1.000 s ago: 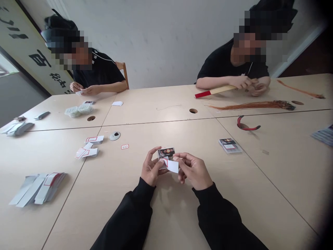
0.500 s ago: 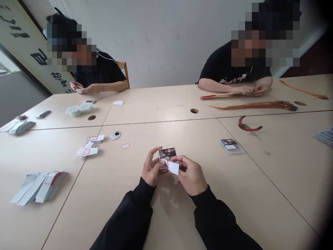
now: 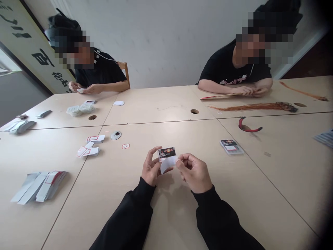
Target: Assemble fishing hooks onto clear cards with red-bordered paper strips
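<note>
My left hand (image 3: pixel 150 168) grips a small dark printed card (image 3: pixel 167 152) just above the table, thumb and fingers on its left edge. A white paper label (image 3: pixel 168 163) curls across the card's lower half. My right hand (image 3: pixel 194 172) pinches the label's right end between thumb and forefinger. Both hands hover near the middle of the light wooden table (image 3: pixel 182 208).
A stack of the same cards (image 3: pixel 231 146) lies to the right, red-bordered labels (image 3: pixel 90 146) and grey strips (image 3: pixel 39 185) to the left. Two other people sit across, one handling cards (image 3: pixel 80 91), one with orange cords (image 3: pixel 255 106). A red tool (image 3: pixel 248 126) lies nearby.
The white label has been drawn across the card: its red-edged flap no longer hangs below, and it now curls over the card's lower part. My right hand shifted slightly right.
</note>
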Motion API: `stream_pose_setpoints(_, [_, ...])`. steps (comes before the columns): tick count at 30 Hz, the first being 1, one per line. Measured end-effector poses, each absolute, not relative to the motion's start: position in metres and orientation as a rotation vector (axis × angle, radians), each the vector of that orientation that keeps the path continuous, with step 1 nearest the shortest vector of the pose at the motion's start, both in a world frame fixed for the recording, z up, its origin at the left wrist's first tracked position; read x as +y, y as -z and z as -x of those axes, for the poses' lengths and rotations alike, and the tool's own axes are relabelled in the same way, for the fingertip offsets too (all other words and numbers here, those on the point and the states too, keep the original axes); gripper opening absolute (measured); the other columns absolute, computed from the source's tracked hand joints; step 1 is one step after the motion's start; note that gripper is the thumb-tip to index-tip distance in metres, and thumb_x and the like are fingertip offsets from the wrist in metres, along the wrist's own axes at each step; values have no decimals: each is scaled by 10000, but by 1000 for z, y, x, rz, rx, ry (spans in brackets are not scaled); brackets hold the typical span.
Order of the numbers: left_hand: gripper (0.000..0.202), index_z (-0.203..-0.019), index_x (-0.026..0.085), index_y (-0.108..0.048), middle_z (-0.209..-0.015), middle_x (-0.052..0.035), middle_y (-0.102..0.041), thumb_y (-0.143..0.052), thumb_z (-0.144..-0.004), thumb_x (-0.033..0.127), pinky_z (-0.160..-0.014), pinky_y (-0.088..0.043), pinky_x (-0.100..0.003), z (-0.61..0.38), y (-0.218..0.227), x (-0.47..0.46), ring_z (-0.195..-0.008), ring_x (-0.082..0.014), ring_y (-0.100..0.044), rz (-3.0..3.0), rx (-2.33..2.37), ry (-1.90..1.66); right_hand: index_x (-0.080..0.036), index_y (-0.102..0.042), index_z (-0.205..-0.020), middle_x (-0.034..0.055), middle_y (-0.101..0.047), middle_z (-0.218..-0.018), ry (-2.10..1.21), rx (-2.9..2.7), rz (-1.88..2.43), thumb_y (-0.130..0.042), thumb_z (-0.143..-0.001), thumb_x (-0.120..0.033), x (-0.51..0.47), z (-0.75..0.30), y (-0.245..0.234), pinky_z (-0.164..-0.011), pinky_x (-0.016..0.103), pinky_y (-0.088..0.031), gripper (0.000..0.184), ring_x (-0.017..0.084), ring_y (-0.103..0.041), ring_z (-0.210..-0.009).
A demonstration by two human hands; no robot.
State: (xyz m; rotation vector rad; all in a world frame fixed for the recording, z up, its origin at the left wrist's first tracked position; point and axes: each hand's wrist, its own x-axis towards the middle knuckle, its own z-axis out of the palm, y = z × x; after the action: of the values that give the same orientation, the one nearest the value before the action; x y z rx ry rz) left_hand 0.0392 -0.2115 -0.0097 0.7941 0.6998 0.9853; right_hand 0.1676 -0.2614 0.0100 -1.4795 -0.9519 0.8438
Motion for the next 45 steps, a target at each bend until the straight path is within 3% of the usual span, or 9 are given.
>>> stream_pose_setpoints(4, [640,-1262,216,-398,-803,-17,-676,-665,-680,199,-775,-566,-406,-37,9,-210,-774,-179,-664,-784,725,-969,-168,-559,-730,-63,-458,-466,-700,-797,1474,-655,-724,-460,-260,-189,-14,-350,200,-333,307,72,-387,-356])
stream_pose_setpoints(6, [655,-1278,219,-385,-817,-27,-682,-662,-685,204,-794,-558,-418,-36,10,-210,-817,-200,-675,-774,723,-973,-153,-574,-888,-24,-549,-573,-576,-692,1488,-656,-730,-445,-258,-196,-14,-373,216,-382,342,100,-466,-420])
stream_pose_setpoints(8, [674,-1290,222,-373,-820,-32,-688,-661,-681,200,-808,-550,-424,-36,11,-209,-845,-215,-680,-771,713,-973,-157,-500,-1120,30,-623,-772,-425,-657,1510,-666,-723,-416,-257,-196,-11,-434,239,-444,503,131,-548,-545])
stream_pose_setpoints(10, [690,-1293,228,-366,-835,-32,-693,-663,-672,188,-821,-542,-421,-36,12,-209,-856,-217,-683,-767,703,-974,-184,-442,-1183,41,-619,-868,-281,-773,1530,-658,-731,-388,-258,-187,-7,-520,256,-479,540,136,-566,-629])
stream_pose_setpoints(13, [698,-1278,238,-375,-907,-41,-701,-659,-646,151,-805,-540,-380,-37,13,-209,-866,-208,-680,-773,687,-990,-200,-538,-958,11,-573,-785,-204,-1134,1556,-611,-767,-380,-260,-166,-1,-603,265,-475,272,126,-529,-633])
stream_pose_setpoints(19, [706,-1249,215,-402,-874,-48,-719,-676,-610,93,-685,-510,-278,-39,14,-211,-719,-165,-669,-862,664,-993,-200,-555,-787,10,-568,-755,-250,-1374,1666,-549,-793,-319,-258,-151,3,-586,257,-442,119,126,-500,-612])
stream_pose_setpoints(25, [729,-1248,206,-399,-857,-51,-719,-738,-612,100,-633,-474,-224,-40,18,-210,-687,-142,-650,-929,662,-1005,-193,-577,-734,4,-588,-708,-284,-1308,1671,-536,-819,-320,-257,-157,3,-576,257,-435,158,116,-490,-562])
stream_pose_setpoints(45, [704,-1259,186,-380,-897,-74,-726,-763,-671,140,-717,-529,-229,-42,18,-213,-783,-139,-678,-921,591,-1002,-184,-602,-670,-3,-591,-623,-296,-1194,1718,-574,-732,-292,-254,-158,5,-542,248,-436,128,113,-498,-515])
